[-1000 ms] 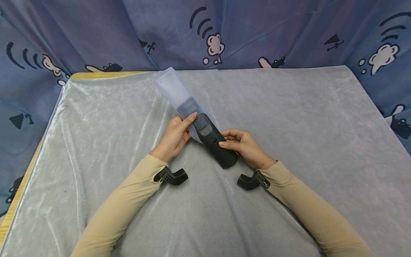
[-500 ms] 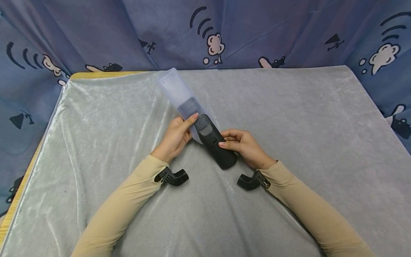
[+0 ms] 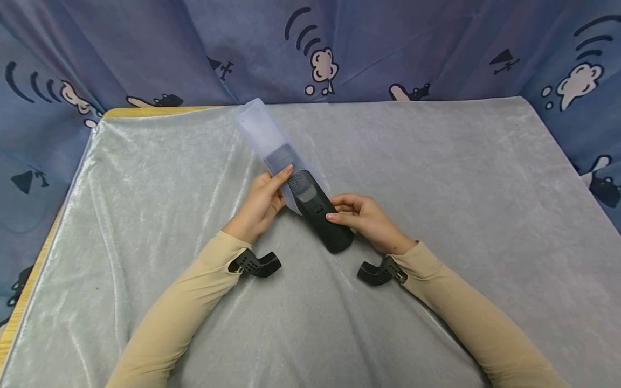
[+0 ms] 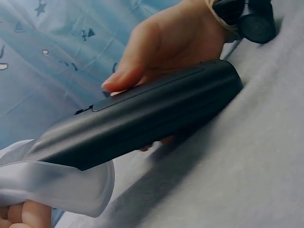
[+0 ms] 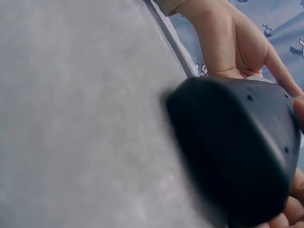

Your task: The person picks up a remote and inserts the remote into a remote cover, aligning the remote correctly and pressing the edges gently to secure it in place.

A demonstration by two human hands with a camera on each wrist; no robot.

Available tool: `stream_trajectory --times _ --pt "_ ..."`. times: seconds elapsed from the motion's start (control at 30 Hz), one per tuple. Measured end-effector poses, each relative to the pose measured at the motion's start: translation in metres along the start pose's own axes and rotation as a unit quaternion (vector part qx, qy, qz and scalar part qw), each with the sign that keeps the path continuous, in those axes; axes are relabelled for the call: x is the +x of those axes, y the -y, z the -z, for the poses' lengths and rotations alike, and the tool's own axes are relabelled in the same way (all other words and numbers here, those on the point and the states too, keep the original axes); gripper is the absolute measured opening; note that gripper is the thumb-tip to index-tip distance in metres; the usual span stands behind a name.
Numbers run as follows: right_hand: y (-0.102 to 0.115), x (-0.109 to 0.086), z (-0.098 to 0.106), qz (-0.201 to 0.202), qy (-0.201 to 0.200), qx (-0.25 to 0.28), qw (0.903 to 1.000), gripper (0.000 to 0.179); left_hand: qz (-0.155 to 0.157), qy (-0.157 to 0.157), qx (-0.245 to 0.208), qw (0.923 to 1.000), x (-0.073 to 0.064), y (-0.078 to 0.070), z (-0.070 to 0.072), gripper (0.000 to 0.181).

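A black remote control, back side up, is partly inside a translucent plastic sleeve. Its upper part shows dimly through the plastic, and its lower part sticks out. My left hand grips the sleeve near its mouth, thumb on top. With thumb and fingers, my right hand pinches the bare part of the remote by its right edge. The left wrist view shows the sleeve's mouth around the remote. In the right wrist view the remote's end is close and blurred.
A grey velvety cloth covers the table, with a strip of yellow wood bare along the back left. Blue printed curtains hang behind and at both sides. Each wrist wears a black camera mount.
Both hands, the remote control and its sleeve have shifted very slightly left together. The grips look the same, and I cannot see the remote sliding within the sleeve.
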State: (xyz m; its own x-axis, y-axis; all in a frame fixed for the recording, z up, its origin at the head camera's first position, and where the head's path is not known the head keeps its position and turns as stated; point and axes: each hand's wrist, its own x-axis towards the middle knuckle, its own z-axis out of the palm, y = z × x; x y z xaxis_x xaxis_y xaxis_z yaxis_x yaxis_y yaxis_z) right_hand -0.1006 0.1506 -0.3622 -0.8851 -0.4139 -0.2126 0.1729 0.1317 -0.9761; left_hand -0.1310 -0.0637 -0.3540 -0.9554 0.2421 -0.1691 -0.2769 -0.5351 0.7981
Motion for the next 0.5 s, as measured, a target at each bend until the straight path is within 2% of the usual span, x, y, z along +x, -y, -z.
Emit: stream_trajectory --times 0.2,0.5 --pt "0.0009 0.0002 0.0 0.001 0.023 -0.019 0.9995 0.034 -0.016 -0.009 -0.03 0.9994 0.0019 -0.0079 0.0053 0.011" --pt "-0.0006 0.0004 0.0007 0.0 0.026 -0.027 0.9993 0.034 -0.018 0.0 -0.021 0.9996 0.0022 -0.0073 0.0061 0.012"
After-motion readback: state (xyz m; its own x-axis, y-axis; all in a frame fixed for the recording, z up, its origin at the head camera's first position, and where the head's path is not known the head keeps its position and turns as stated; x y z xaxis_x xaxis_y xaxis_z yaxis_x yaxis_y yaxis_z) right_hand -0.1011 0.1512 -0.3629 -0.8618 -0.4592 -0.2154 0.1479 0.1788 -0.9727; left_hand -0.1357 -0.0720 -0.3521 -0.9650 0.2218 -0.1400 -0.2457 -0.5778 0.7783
